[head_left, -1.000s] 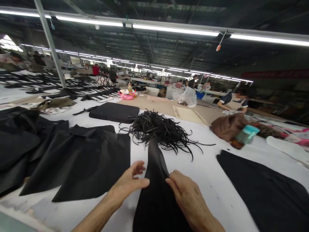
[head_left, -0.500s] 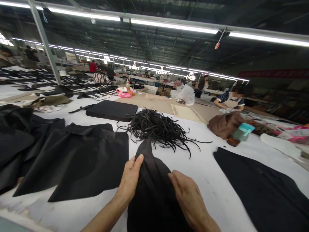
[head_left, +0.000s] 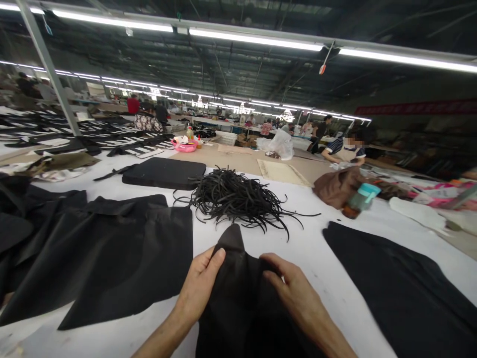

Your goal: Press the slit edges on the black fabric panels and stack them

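My left hand (head_left: 201, 281) is closed on the left edge of a black fabric piece (head_left: 242, 298), its thumb lying on top. At the opposite edge, my right hand (head_left: 294, 288) has its fingers curled and its thumb bent on the cloth. The piece rises to a narrow tip between the hands, and its lower part runs out of view. Just beyond that tip lies a tangled heap of thin black strips (head_left: 238, 194). Larger black fabric pieces (head_left: 134, 253) are spread to the left, and another dark piece (head_left: 395, 278) lies to the right.
A black padded slab (head_left: 164, 173) rests on the white table (head_left: 316, 268) behind the pieces. A teal-lidded bottle (head_left: 360, 200) stands beside brown cloth (head_left: 333, 186) at the right. Farther back are a pink basin (head_left: 184, 145), a plastic bag (head_left: 281, 144) and a seated co-worker (head_left: 345, 149).
My right hand's fingers have moved up and curled at the fabric's edge, and the cloth between the hands has shifted its folds. The whole view has turned slightly right.
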Tool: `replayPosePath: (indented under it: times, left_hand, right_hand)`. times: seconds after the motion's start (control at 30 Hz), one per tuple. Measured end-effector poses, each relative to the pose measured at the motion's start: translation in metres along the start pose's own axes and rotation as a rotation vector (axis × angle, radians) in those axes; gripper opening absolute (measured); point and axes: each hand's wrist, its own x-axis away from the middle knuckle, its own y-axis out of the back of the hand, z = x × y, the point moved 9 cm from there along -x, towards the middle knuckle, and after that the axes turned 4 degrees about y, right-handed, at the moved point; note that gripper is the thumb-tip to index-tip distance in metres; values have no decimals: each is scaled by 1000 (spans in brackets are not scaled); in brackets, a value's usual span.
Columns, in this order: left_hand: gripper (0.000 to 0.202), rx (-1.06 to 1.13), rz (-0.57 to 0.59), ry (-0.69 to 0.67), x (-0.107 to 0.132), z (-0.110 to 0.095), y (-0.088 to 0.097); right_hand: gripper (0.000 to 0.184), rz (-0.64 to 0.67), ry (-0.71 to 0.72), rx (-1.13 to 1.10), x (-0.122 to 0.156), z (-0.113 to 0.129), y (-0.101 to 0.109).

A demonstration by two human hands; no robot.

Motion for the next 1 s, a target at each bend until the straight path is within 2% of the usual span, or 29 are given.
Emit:
replayPosePath:
  times: [0.13,0.2,0.3,0.43,0.6,0.73,0.83,1.0]
  left_hand:
    - [44,-84,32,-32,3,-11,-10]
    - [46,-121,32,-23,3,-11,-11]
    - [46,-141,-15,-22,4,-11,-4]
    - [37,-93,-84,-19,3,-8,13]
    - [42,118,-254,77,3,9,49]
    - [40,182,-314,127,7,15,61]
    - [37,212,-391,127,13,10,74]
    - [35,212,-573,117,25,1,110]
  right_hand:
    - [15,83,-62,-56,3,10,0]
    - [21,74,-84,-35,5,9,1]
    - [32,-42,-100,-18,7,4,9]
    - [29,-162,-111,-106,11,-7,23]
    - [33,-303,-225,-254,18,-42,45]
    - [34,-339,-301,-350,23,-70,52]
    - [34,-453,-300,-302,29,-89,73]
    - [33,-646,-397,-122,50,-130,120]
